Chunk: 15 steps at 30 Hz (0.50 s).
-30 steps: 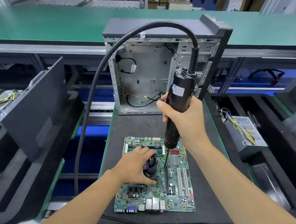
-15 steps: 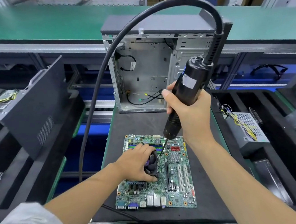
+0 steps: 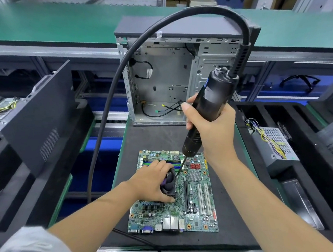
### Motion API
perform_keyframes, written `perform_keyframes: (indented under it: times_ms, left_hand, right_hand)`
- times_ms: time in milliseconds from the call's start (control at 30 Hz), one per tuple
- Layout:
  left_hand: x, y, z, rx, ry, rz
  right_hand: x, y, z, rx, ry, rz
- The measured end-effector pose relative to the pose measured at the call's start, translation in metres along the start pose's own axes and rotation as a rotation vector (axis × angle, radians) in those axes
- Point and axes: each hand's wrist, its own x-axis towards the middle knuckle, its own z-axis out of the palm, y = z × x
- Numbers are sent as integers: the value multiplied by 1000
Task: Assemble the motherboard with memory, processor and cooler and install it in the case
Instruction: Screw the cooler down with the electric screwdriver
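Head view: the motherboard [image 3: 177, 194] lies flat on the dark surface [image 3: 232, 219], its long axis running away from the person, port edge nearest. The left hand [image 3: 152, 183] fingers curl over the cooler [image 3: 169, 182]. The right hand [image 3: 212, 130] grips the electric screwdriver [image 3: 205, 113], now tilted with its bit at the cooler's far right corner, having come over from the near side. The open case [image 3: 165, 85] stands behind

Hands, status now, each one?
Left hand: gripping the cooler on the motherboard.
Right hand: gripping the electric screwdriver.
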Motion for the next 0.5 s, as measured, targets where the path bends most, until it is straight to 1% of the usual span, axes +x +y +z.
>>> perform_keyframes:
  times_ms: [333,500]
  left_hand:
    - [1,-1,2,2,19,5]
    - [0,-1,2,4,16,6]
  right_hand:
    - [-2,2,-1,-32,-6,3]
    - [2,0,-1,-7,-8,-1]
